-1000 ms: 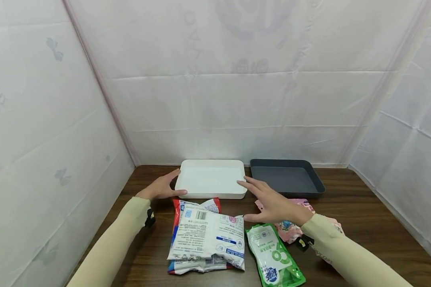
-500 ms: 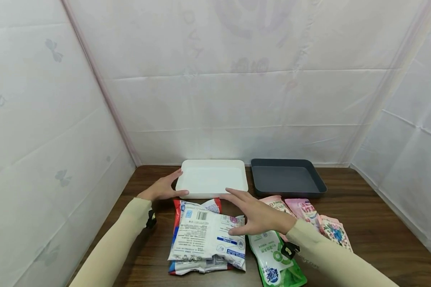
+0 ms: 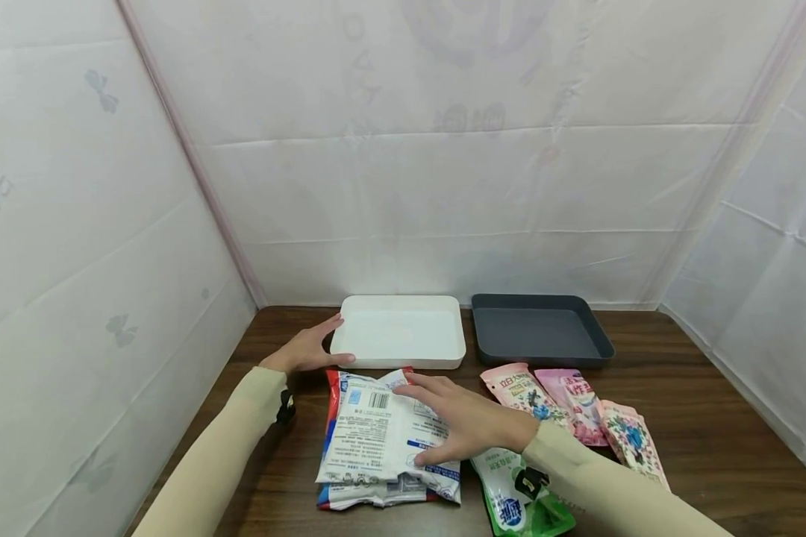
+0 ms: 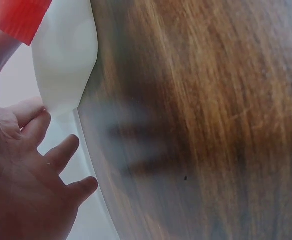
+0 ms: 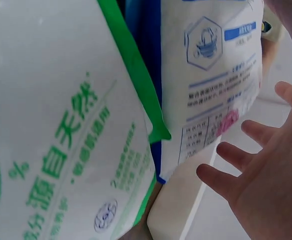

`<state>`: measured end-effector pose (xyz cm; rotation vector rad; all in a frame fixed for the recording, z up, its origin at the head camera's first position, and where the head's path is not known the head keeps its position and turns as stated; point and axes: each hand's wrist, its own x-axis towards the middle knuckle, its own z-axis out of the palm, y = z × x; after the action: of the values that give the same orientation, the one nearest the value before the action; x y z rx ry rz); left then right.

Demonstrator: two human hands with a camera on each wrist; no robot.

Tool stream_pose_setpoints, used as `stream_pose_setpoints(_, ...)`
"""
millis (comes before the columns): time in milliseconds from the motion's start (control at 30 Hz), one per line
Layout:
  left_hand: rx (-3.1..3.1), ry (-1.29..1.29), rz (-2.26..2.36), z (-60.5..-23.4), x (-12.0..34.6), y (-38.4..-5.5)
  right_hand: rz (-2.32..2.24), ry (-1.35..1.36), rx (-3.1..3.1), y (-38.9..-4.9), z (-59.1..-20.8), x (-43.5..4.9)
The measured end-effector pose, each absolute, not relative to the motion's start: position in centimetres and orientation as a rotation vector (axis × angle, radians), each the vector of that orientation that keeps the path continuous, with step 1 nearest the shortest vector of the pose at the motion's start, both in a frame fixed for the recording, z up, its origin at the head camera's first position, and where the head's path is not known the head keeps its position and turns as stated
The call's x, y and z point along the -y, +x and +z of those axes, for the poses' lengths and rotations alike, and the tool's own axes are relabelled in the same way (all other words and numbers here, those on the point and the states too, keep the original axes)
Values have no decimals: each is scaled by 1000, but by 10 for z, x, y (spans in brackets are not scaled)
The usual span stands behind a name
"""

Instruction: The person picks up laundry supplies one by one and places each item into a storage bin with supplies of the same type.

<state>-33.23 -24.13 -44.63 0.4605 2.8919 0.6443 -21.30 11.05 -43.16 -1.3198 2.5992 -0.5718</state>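
Observation:
My left hand (image 3: 302, 350) is at the left end of a white tray (image 3: 403, 332), its thumb by the front corner and fingertips at the side rim. In the left wrist view that hand's fingers (image 4: 60, 152) are spread beside the tray wall (image 4: 65, 50). Over the right part of a white printed bag (image 3: 359, 440) is my right hand (image 3: 466, 421), fingers spread and gripping nothing. Beneath that bag lies another bag (image 3: 376, 495) with red and blue edges. The right forearm partly covers a green-and-white pouch (image 3: 507, 492), which looms large in the right wrist view.
A dark grey tray (image 3: 540, 332) stands right of the white one, near the back sheet. Floral pink pouches (image 3: 519, 388) (image 3: 634, 441) and a plain pink pouch (image 3: 573, 399) lie in front of it. White sheets (image 3: 403, 186) enclose the wooden table's back and sides.
My right hand has moved from beside the white tray's right end, leftward and nearer, to over the white bag, uncovering the pink pouches. The left hand has stayed at the tray.

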Motion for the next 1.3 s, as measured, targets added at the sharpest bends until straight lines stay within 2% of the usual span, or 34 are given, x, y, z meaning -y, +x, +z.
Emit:
stream_pose_setpoints(433, -2882, 450, 671, -449, 243, -333, -411, -1430, -2601, -201, -432, -102)
stream_pose_setpoints(1300, -2881, 423, 672, -448, 241, -330, -268, -1381, -2645, -194, -430, -93)
